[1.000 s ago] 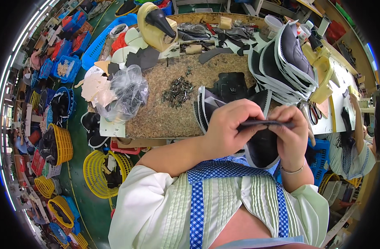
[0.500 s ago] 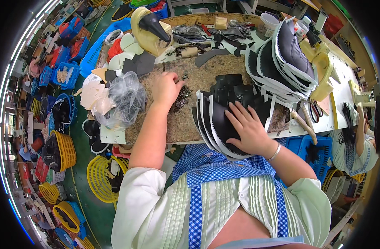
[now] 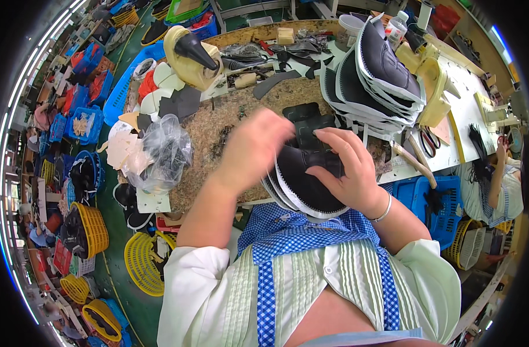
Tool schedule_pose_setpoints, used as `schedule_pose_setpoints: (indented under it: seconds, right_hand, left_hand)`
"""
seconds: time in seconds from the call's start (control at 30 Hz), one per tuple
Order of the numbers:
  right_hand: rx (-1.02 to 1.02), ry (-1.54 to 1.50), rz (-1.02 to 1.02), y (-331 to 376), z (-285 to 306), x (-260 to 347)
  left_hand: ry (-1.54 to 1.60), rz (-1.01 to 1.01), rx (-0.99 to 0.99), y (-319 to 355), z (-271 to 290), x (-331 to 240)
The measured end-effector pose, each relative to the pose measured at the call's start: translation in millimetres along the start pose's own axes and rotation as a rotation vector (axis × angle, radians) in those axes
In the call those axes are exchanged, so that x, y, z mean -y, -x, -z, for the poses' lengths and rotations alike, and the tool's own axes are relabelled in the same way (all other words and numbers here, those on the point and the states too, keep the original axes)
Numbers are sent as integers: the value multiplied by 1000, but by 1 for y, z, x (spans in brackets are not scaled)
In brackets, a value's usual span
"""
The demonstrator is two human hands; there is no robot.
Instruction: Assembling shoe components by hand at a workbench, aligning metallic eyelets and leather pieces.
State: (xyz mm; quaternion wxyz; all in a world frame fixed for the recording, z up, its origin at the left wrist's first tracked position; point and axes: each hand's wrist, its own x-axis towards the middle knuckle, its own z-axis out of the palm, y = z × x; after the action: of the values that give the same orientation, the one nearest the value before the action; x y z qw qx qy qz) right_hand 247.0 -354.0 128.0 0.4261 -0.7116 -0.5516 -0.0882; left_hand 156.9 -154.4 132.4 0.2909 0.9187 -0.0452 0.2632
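Your bench (image 3: 229,115) is big and brown, and the dark shoe pieces with white edges (image 3: 307,185) sit at its near edge, right in front of you. A taller stack of shoe pieces (image 3: 380,75) stands behind them, on their far right. Your right hand (image 3: 348,168) lies flat on top of the near pile, fingers spread, pressing the top piece down. Your left hand (image 3: 255,147) is just left of the pile; it is blurry, so you cannot tell if it is open or closed. You look busy sorting this pile. Next you likely need a sure pinch on one piece only. Left of the pile the bench has some room, up to the clear plastic bag (image 3: 160,153).
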Motion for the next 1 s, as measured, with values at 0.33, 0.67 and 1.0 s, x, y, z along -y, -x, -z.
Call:
schedule_pose_setpoints:
  seconds: [0.33,0.67,1.0]
  right_hand:
    - [28,-641,-592,18,12,16]
    - [-22,-1216,-870,36,29,4]
    - [-76,-1468,-783,54,24,4]
  left_hand:
    - [966,396,125,18,-40,-45]
    - [831,187,84,12,-49,-58]
    - [943,189,147,13,-51,-57]
